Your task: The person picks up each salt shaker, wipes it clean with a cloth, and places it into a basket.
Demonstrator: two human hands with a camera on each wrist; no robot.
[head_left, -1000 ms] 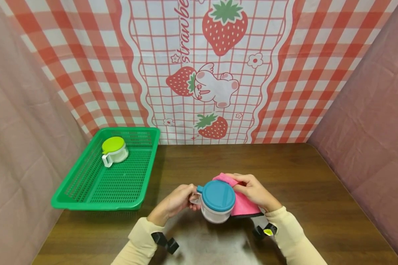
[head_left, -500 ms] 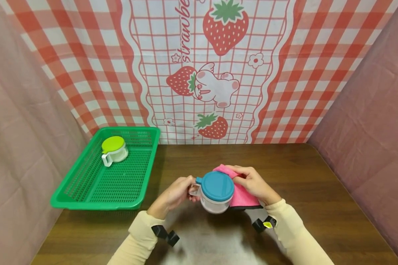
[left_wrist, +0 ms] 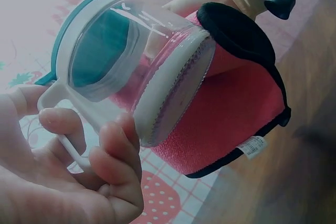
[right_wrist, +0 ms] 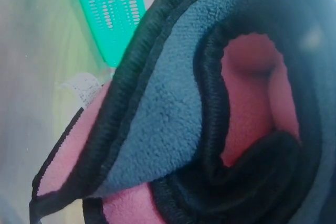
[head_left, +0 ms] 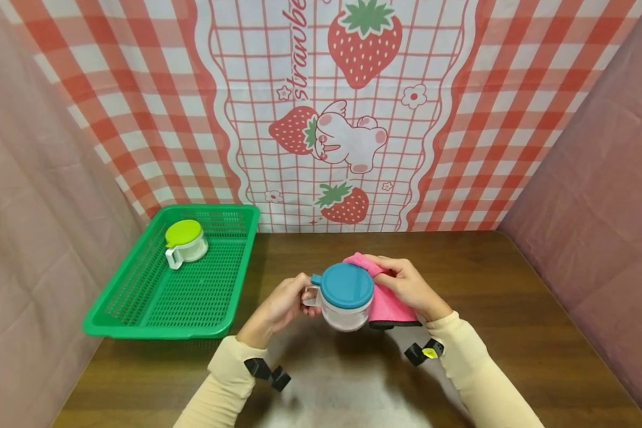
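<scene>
A clear seasoning jar (head_left: 345,318) with a blue lid (head_left: 347,286) is held up over the table. My left hand (head_left: 283,304) grips its handle, fingers curled through and round it in the left wrist view. On the jar's other side, my right hand (head_left: 406,285) holds a pink cloth (head_left: 389,305) with black edging against the wall and lid rim. In the left wrist view the cloth (left_wrist: 226,114) wraps behind the jar's glass (left_wrist: 157,72). Folds of cloth (right_wrist: 163,103), pink and grey-blue, fill the right wrist view and hide the right fingers there.
A green plastic basket (head_left: 235,279) stands at the left of the wooden table (head_left: 487,297). Inside it sits a similar jar (head_left: 195,249) with a lime-green lid. A strawberry-patterned checked cloth (head_left: 348,119) hangs behind, with pinkish drapes at both sides.
Both hands have moved a little away from the body, carrying the jar and pink cloth along with a slight shift left. Both grips stay the same.
</scene>
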